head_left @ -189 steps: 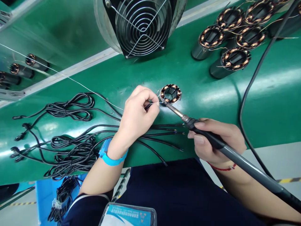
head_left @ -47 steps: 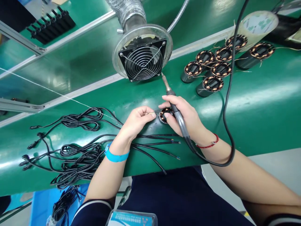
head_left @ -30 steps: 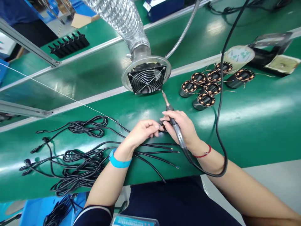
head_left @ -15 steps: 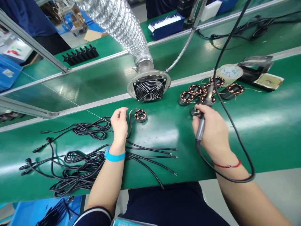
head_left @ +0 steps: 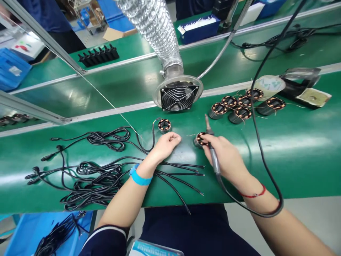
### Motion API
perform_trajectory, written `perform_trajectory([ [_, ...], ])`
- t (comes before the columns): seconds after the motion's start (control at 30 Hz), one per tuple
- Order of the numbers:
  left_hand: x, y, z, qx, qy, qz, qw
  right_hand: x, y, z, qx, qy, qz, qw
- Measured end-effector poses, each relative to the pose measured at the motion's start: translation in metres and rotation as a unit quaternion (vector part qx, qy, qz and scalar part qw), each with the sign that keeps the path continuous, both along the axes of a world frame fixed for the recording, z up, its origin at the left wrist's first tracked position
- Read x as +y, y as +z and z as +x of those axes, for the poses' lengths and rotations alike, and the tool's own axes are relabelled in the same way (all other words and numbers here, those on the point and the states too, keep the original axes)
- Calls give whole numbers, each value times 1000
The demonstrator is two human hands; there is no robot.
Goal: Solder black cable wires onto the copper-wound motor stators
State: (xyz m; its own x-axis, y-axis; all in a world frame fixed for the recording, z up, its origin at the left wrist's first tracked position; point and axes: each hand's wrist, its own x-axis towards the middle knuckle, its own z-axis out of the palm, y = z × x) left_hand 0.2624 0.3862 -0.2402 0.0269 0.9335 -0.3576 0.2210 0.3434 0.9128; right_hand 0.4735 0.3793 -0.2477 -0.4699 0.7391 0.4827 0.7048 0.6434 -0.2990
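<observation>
My right hand [head_left: 222,153] is closed round a soldering iron [head_left: 214,158], its tip pointing up and away. The thumb and fingertips of the same hand also grip a motor stator [head_left: 198,140] with copper windings, low over the bench. My left hand [head_left: 167,144] is closed in a pinch at the middle. A thin solder wire [head_left: 114,107] runs down from the upper left to this hand; its end is hidden. Just beyond the left hand another stator [head_left: 164,125] stands upright, with the end of a black cable [head_left: 153,137] at its side.
Several stators [head_left: 241,114] stand at the back right, near a soldering iron stand with a sponge [head_left: 314,96]. A fume extractor fan [head_left: 179,99] hangs at the back middle. Coiled black cables [head_left: 98,177] cover the left, their stripped ends reaching toward the middle. The iron's cord [head_left: 259,142] loops at right.
My right hand has brought the iron and one stator left and nearer, away from the group. My left hand has moved right, in front of the standing stator. The camera view has shifted slightly.
</observation>
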Motion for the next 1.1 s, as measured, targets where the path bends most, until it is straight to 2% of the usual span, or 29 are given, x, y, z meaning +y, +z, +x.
perform_trajectory([
  [0.13,6,6,-16,2,-63,-24,998,-7,11,-20,-8,87,-67,994],
  [0.23,7,12,-20,-49,-82,-45,994,-4,14,-21,10,89,-70,994],
  [0.37,5,12,-16,-160,-93,-109,977,-1,-2,-20,54,93,-101,989],
  [0.47,3,10,-9,-213,-86,-107,967,-1,-17,-22,92,101,-124,983],
  [0.53,1,12,-6,-206,-80,-88,971,-1,-23,-22,96,91,-120,984],
  [0.6,-1,14,-5,-161,-80,-59,982,-1,-25,-22,88,76,-114,987],
  [0.77,-2,18,-11,-72,-147,-20,986,0,-24,-18,88,54,-101,990],
  [0.87,0,15,-12,-53,-152,21,987,0,-25,-19,87,53,-97,990],
  [1.1,-1,14,-6,-88,-145,-20,985,0,-27,-20,100,21,-81,991],
])
